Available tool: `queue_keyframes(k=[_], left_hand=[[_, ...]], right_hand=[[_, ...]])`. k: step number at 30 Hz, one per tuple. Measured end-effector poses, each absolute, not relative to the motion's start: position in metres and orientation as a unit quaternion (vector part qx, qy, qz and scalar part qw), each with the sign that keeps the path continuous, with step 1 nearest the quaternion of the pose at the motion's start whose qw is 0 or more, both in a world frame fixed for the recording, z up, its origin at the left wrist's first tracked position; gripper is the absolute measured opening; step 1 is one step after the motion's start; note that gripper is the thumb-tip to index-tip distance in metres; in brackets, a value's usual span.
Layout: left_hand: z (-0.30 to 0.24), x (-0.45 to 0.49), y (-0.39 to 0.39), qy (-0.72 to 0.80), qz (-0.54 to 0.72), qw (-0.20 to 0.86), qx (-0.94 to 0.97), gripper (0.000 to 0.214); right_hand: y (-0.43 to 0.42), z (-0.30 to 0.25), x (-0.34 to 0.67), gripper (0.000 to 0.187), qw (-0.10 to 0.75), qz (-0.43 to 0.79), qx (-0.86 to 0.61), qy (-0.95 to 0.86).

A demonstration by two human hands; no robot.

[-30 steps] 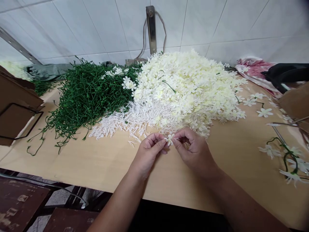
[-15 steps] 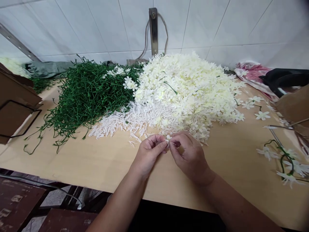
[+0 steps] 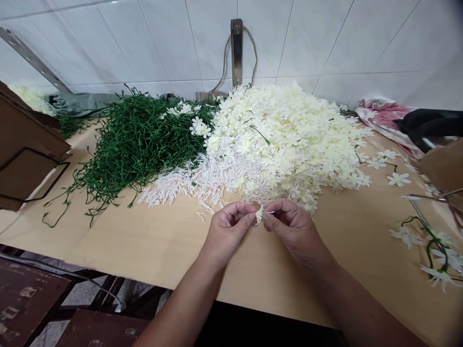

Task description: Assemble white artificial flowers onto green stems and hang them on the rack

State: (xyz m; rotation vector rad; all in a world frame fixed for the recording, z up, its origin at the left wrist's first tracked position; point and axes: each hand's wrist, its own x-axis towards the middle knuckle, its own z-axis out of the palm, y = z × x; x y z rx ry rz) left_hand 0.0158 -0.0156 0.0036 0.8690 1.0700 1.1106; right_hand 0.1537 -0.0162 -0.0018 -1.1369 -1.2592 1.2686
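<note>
Over the near middle of a pale wooden table (image 3: 144,241), my left hand (image 3: 227,231) and my right hand (image 3: 294,229) meet, fingers curled. Both pinch one small cream artificial flower (image 3: 259,213) between thumb and forefinger. A thin white stamen piece sticks out of it toward my right fingers. Just beyond the hands lies a spread of white stamen pieces (image 3: 195,180). Behind that rises a big heap of cream flower heads (image 3: 285,135). A pile of green plastic stems (image 3: 133,137) lies to the left of the heap.
A brown cardboard box (image 3: 25,154) with a black wire handle stands at the left edge. At right lie loose flowers, finished green stems with flowers (image 3: 430,241), metal scissors or tongs (image 3: 427,196), another cardboard piece (image 3: 443,161), pink cloth (image 3: 383,113). White tiled wall (image 3: 162,38) behind.
Both hands stayed together at the same spot working the one flower. My right fingers shifted on it and the stamen piece now shows at the right. The camera moved slightly.
</note>
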Motion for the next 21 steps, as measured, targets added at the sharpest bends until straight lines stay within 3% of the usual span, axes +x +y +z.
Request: queue_keyframes(k=[11, 15, 19, 21], left_hand=[[0.0057, 0.0149, -0.017, 0.463, 0.466, 0.612, 0.44, 0.015], [0.0037, 0.0161, -0.0181, 0.479, 0.456, 0.567, 0.491, 0.013], [0.0002, 0.0169, -0.0188, 0.49, 0.452, 0.527, 0.527, 0.013], [-0.0007, 0.0171, -0.0184, 0.494, 0.453, 0.514, 0.535, 0.013]], right_hand=[[-0.0237, -0.0046, 0.1491, 0.006, 0.487, 0.429, -0.476, -0.594], [-0.0228, -0.0028, 0.1508, 0.02, 0.498, 0.412, -0.477, -0.596], [-0.0216, -0.0006, 0.1523, 0.003, 0.47, 0.39, -0.459, -0.645], [-0.0217, -0.0006, 0.152, 0.005, 0.467, 0.382, -0.478, -0.639]])
